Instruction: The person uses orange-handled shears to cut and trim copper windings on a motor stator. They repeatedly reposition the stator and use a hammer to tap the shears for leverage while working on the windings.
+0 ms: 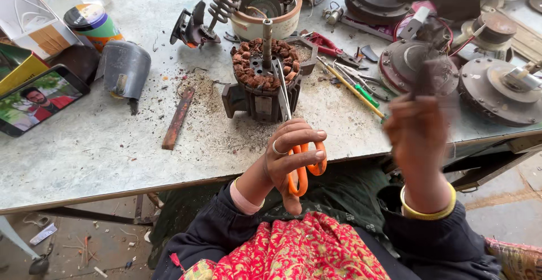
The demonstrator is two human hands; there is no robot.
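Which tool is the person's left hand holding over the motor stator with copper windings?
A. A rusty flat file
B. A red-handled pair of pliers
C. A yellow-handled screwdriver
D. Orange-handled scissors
D. The left hand has its fingers through the orange loops of the scissors, whose blades point up toward the motor stator on the table; the right hand is blurred.

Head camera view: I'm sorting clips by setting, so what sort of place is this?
Probably a small motor repair workshop: a stator with copper windings stands on the dusty bench, round motor housings lie nearby, and the left hand holds orange-handled scissors.
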